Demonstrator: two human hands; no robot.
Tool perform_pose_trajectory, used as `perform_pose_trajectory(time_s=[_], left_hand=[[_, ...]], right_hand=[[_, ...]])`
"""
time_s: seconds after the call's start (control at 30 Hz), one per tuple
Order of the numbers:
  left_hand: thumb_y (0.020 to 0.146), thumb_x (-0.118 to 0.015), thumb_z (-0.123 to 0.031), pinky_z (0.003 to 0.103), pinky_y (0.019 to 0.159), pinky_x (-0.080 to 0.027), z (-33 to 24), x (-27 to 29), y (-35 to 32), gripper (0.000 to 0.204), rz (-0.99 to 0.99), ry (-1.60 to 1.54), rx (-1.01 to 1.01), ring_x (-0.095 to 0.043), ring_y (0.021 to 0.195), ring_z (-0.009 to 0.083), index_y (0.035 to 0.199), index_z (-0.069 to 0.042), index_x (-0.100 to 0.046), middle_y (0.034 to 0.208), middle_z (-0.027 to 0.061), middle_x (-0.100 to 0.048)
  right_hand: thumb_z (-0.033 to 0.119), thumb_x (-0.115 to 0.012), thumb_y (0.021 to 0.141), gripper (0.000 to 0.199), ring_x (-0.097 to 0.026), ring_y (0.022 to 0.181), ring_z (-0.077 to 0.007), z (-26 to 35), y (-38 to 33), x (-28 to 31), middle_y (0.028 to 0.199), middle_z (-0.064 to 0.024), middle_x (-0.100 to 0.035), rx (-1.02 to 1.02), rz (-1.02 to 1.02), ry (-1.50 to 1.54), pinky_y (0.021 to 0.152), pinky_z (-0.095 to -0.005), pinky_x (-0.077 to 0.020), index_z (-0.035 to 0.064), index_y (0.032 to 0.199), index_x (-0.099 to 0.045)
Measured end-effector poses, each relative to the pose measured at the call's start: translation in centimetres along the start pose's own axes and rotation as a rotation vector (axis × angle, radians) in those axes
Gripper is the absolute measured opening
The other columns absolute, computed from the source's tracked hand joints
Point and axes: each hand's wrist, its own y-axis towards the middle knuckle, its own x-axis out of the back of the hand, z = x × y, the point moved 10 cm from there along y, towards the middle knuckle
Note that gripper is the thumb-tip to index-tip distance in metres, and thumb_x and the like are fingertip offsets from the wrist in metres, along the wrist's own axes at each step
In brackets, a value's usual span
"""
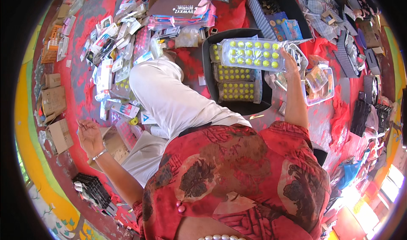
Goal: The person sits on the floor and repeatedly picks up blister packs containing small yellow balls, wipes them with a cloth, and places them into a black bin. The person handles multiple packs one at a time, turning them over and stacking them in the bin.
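- Floor (76,77), red-painted with worn grey patches, carries everything; no bench is in view, and the person sits on it with a white-trousered leg (169,96) stretched forward.
- Room around the person is crowded: small packets (111,49) lie scattered to the left front, cardboard boxes (53,100) at the far left, a second black bin (277,9) and checked cloth items (335,28) to the right front.
- Black tub (237,106) stands straight ahead, just right of the leg, holding packs of yellow balls (235,72) stacked flat.
- Clear tray of yellow balls (253,54) is held above the tub's far end, its long axis running left to right, nearly level.
- Right hand (291,64) has its grip clamped on the tray's right end, so the tray stretches leftward from the fingers and the tub lies just below and nearer the body.
- Left hand (89,136) is raised well apart at the left, fingers loosely curled and holding nothing, nearest a cardboard piece (112,140) beside the knee.
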Motion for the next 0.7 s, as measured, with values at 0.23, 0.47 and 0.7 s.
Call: perform_pose_trajectory(time_s=[0.23,0.47,0.7], left_hand=[[0.084,-0.050,-0.006,0.026,0.073,-0.043,2.7,-4.3,-0.2,0.028,0.011,0.128,-0.003,-0.047,0.081,0.0150,0.111,0.002,-0.047,0.093,0.0083,-0.051],[0.084,-0.053,-0.008,0.024,0.064,-0.045,16.4,-12.9,0.3,0.017,0.082,0.434,0.272,-0.052,0.071,0.0119,0.099,-0.001,-0.055,0.081,0.0054,-0.056],[0.084,-0.050,-0.007,0.024,0.065,-0.045,18.1,-15.1,0.4,0.015,0.137,0.501,0.345,-0.052,0.071,0.0123,0.097,-0.002,-0.055,0.080,0.0056,-0.055]], right_hand=[[0.031,-0.051,0.087,0.045,-0.053,0.100,-0.0221,1.3,-0.4,-3.1,0.113,-0.0091,-0.053,0.068,0.168,0.364,0.085,-0.0351,-0.0446,-0.0006,0.119,-0.045],[0.035,-0.052,0.085,0.058,-0.045,0.113,-0.0309,9.6,-4.0,-15.1,0.128,-0.0141,-0.042,0.222,0.501,0.776,0.095,-0.0459,-0.0378,0.0013,0.127,-0.034],[0.033,-0.051,0.087,0.050,-0.051,0.107,-0.0267,13.0,-3.6,-19.6,0.120,-0.0127,-0.050,0.269,0.634,0.673,0.091,-0.0405,-0.0418,0.0007,0.123,-0.040]])
